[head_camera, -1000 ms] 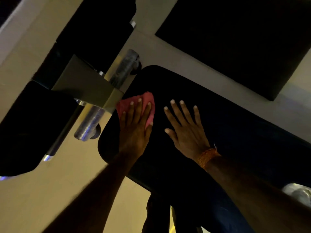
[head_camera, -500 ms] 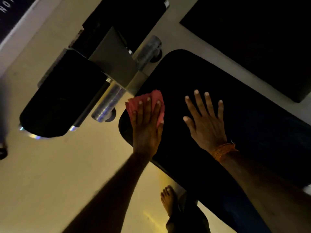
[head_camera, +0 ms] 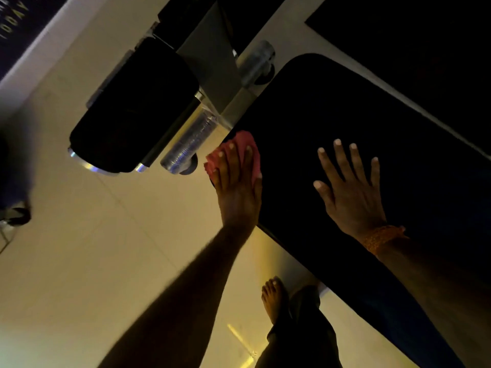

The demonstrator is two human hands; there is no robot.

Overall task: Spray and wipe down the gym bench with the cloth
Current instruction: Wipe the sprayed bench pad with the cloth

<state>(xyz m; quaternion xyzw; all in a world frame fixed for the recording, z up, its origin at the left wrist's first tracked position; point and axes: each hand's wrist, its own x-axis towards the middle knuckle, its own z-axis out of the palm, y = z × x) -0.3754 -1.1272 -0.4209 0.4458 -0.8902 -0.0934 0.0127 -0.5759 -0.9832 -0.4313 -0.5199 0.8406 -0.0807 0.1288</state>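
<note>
Pink cloth [head_camera: 233, 155]: one soft, crumpled rag, bunched in folds, lying on the near corner of the bench pad, at the pad's edge nearest the silver roller.
Left hand [head_camera: 237, 187]: flat and spread, palm down on the cloth, four fingers [head_camera: 225, 166] laid straight over it and pressing it onto the pad; it pins the rag rather than clenching it.
Right hand [head_camera: 350, 195]: released, holding nothing, all five fingers splayed wide, palm resting flat on the bare pad, well apart from the cloth and further along the pad from the roller.
Wristband [head_camera: 382, 237]: one orange woven or beaded band around the right wrist.
Bench pad [head_camera: 345, 115]: one long black upholstered cushion with rounded corners, smooth and matt, running diagonally away from the roller; the task's surface, under both hands.
Silver roller [head_camera: 191, 142]: one ribbed, shiny metal cylinder just beside the pad's corner; a second like it [head_camera: 255, 62] sits further up beside the pad's end.
Grey bracket [head_camera: 212, 65]: one flat-sided metal upright between the two rollers.
Black pad [head_camera: 132, 110]: one rounded, dark cushion on the far side of the roller from the bench pad.
Floor [head_camera: 79, 261]: pale, smooth tiles with faint joints.
Foot [head_camera: 273, 298]: one bare foot on the floor below the pad's long edge, beside a dark trouser leg [head_camera: 300, 335].
</note>
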